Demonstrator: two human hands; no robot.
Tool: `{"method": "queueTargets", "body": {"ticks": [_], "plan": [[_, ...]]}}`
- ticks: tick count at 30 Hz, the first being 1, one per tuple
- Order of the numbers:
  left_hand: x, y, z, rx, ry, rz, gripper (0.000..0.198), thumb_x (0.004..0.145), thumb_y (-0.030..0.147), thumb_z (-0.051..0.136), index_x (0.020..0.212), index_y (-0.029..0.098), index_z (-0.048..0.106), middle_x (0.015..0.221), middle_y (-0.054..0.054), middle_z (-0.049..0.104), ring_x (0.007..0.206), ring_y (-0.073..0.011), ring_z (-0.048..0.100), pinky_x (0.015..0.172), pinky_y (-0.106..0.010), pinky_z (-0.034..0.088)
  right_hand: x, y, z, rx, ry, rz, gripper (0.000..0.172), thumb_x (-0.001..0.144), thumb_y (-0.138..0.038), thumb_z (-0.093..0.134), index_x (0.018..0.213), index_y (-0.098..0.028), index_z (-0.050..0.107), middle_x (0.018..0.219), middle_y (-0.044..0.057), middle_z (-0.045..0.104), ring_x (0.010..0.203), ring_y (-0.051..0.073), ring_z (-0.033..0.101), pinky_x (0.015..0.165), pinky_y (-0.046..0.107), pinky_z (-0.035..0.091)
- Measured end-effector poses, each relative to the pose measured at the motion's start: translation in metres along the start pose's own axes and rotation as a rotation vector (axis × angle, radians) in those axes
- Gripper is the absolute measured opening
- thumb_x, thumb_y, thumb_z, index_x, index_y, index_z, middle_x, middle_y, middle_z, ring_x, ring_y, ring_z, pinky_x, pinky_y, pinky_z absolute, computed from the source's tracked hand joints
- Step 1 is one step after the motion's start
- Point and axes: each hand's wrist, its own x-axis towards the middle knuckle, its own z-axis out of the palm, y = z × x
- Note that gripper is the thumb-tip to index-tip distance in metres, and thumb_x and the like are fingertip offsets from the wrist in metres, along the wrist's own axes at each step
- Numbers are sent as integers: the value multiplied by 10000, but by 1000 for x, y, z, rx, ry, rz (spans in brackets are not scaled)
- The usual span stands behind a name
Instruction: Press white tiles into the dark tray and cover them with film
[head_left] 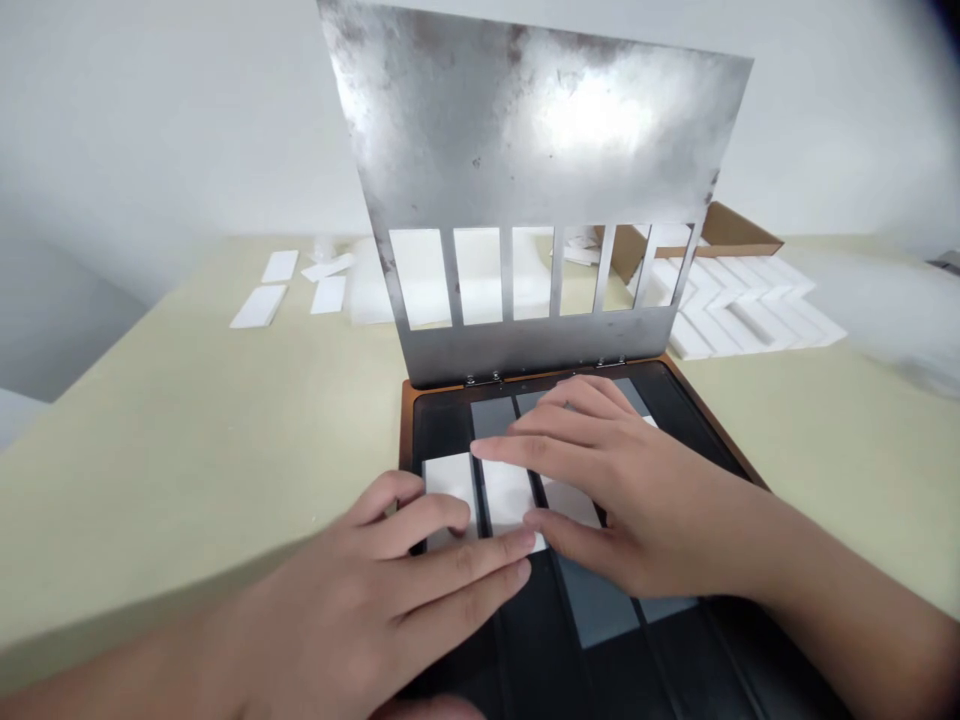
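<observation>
A black tray [536, 660] with an orange-brown rim holds white rectangular cards in slots. My left hand [405, 580] lies over the tray's left side, its fingers spread, with fingertips on the lower ends of the left card [448, 475] and the middle card [506, 492]. Over the right side, my right hand [607, 470] has its index fingertip at the middle card's top edge and its thumb at the lower right corner. Another white card [571, 500] lies partly under my right hand. Grey slot surfaces show above and below the cards.
A hinged metal plate [525, 130] with a row of rectangular windows stands raised behind the tray. Loose white cards [259, 305] lie at the back left of the table [172, 430]. Stacked white pieces [750, 315] and a brown cardboard box [739, 232] are at the back right.
</observation>
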Motion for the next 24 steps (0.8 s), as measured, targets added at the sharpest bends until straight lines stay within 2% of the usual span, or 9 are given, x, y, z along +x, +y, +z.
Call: {"method": "queueTargets", "body": {"ticks": [3, 9, 12, 15, 21, 24], "plan": [[1, 0, 0, -15, 12, -14, 552, 1054, 501, 610, 1481, 151, 627, 1561, -57, 617, 1139, -277, 621, 976, -409, 398, -1, 0, -2, -27, -9, 1, 553, 1032, -319, 641, 1562, -220, 518, 1357, 52, 694, 1324, 272, 475, 1185, 463, 295], [1, 0, 3, 22, 101, -6, 456, 1082, 494, 573, 1382, 176, 704, 1467, -68, 685, 1082, -276, 622, 955, -422, 391, -2, 0, -2, -62, -65, 13, 620, 1040, -545, 640, 1565, -237, 519, 1239, 54, 740, 1317, 285, 495, 1232, 499, 207], [-3, 2, 6, -14, 165, -36, 371, 1072, 484, 585, 1298, 241, 752, 1438, -80, 671, 1040, -276, 605, 945, -437, 409, -1, 0, -1, -69, -47, 22, 517, 1107, -483, 530, 1542, -205, 546, 1208, 82, 742, 1269, 279, 519, 1206, 502, 237], [-6, 7, 7, -43, 218, -43, 310, 1083, 428, 574, 1250, 255, 770, 1420, -80, 661, 1037, -268, 596, 946, -443, 428, -1, 0, -1, -82, -39, 33, 460, 1138, -408, 462, 1543, -207, 548, 1213, 80, 745, 1260, 270, 522, 1205, 502, 241], [0, 12, 8, 21, 204, 73, 273, 1078, 354, 571, 1178, 242, 799, 1265, 60, 786, 989, -184, 649, 859, -398, 456, -1, -1, -2, -83, -85, 1, 599, 1020, -462, 676, 1546, -217, 528, 1371, 51, 711, 1304, 274, 510, 1249, 512, 194], [3, 10, 10, 32, 210, 96, 272, 1068, 321, 570, 1164, 234, 809, 1250, 66, 797, 951, -163, 662, 817, -400, 488, -1, -2, -1, -104, -70, -14, 590, 1005, -418, 689, 1535, -207, 540, 1374, 53, 710, 1283, 273, 525, 1257, 519, 185]]}}
